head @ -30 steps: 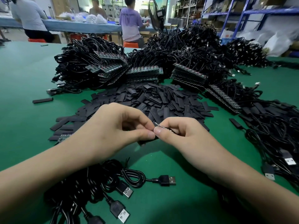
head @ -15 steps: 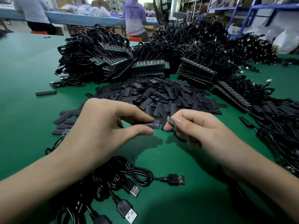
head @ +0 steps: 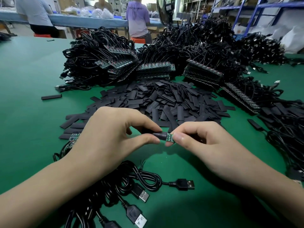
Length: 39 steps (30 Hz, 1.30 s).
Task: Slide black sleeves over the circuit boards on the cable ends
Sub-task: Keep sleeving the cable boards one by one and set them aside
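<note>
Black sleeve (head: 160,134) is held at the centre of the view, above the green worktop (head: 29,112) and just in front of the heap of loose sleeves (head: 172,102). Its open end meets the left edge of the circuit board (head: 169,138), and most of the green board is uncovered.

Risk noted: the sleeve mouth looks flat and limp, so a board corner or solder point may catch the lip and fold it rather than enter. A skewed approach would likely jam it. The board's cable is hidden behind the right hand (head: 205,145), so any pull on it cannot be assessed.

Left hand (head: 111,137): fingers (head: 148,141) closed, thumb and forefinger pinching the sleeve near its mouth.

Right hand: thumb and forefinger closed in a pinch on the board's far end, remaining fingers curled under.
</note>
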Tool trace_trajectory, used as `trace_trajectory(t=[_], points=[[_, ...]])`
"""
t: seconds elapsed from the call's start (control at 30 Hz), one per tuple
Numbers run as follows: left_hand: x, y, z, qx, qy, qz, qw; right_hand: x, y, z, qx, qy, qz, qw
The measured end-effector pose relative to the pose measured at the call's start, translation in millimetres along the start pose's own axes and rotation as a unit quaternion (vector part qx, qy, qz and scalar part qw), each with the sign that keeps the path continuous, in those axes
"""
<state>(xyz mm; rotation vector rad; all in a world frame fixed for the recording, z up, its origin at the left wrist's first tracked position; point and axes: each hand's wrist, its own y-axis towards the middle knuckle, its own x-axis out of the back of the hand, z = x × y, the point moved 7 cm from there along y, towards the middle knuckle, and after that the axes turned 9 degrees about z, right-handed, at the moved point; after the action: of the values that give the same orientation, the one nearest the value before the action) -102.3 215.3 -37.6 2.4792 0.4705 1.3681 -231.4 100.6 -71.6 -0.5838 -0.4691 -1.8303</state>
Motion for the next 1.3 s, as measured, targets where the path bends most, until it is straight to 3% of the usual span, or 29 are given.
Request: trace_trajectory(t=[0.2,0.6,1.07,1.17,1.3], points=[[-2.1,-1.5,-5.6,-0.031,0.056,0.016,0.998,4.4,-4.6,-0.6,-0.004,-0.044,-0.050,0.998],[-4.3,-1.4,-13.2,-0.121,0.194,0.025,0.973,-0.4,1.1,-20.3,-0.046,0.029,-0.009,0.998],[-8.7,1.0,-11.9,-0.080,0.067,0.045,0.993,-1.9,-1.8,-6.2,0.012,0.056,-0.045,0.997],[-4.9,3.0,-6.8,-0.066,0.043,0.035,0.996,0.6,-3.4,0.0,0.024,0.012,-0.043,0.999],[0.5,3.7,-1.7,-0.048,0.025,0.010,0.999,14.3,-9.3,12.7,0.057,-0.088,-0.117,0.988]])
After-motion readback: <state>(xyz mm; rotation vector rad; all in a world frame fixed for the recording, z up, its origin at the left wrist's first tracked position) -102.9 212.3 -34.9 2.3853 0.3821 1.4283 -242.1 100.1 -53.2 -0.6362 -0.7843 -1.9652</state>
